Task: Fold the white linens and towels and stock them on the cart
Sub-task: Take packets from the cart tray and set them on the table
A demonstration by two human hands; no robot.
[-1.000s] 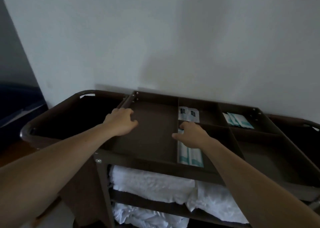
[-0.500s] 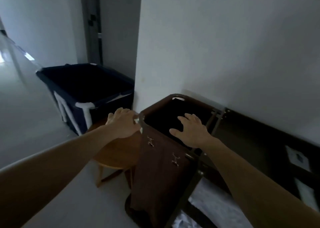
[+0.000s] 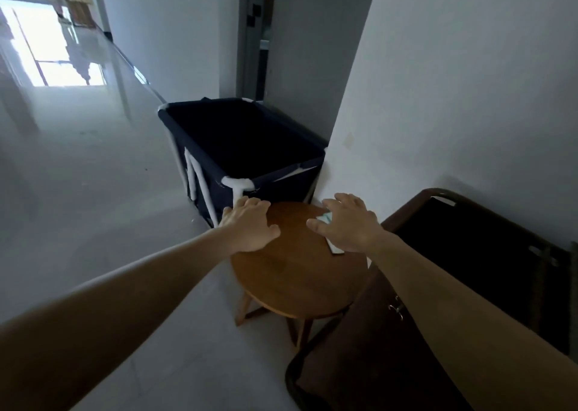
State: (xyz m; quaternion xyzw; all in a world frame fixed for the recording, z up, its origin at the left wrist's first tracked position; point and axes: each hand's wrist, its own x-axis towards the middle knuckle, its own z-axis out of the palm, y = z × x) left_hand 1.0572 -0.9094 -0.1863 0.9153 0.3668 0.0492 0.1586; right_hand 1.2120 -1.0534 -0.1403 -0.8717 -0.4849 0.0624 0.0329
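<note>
The brown cart's dark fabric bag (image 3: 488, 254) fills the lower right; its shelves and the white linens are out of view. My left hand (image 3: 248, 224) reaches over the left edge of a round wooden stool (image 3: 291, 276), fingers loosely bent, holding nothing. My right hand (image 3: 347, 223) hovers with spread fingers above a small flat white-and-green packet (image 3: 333, 248) lying on the stool's far right; I cannot tell if it touches it.
A dark navy laundry bin (image 3: 250, 141) with a white pipe frame stands behind the stool against the wall corner (image 3: 350, 123). A shiny pale floor (image 3: 93, 176) stretches left toward a bright window. A grey door frame (image 3: 247, 35) is behind the bin.
My view swung left from the cart's top tray, past its bag, to the stool and bin. Both hands left the tray and bag rim and now reach over the stool.
</note>
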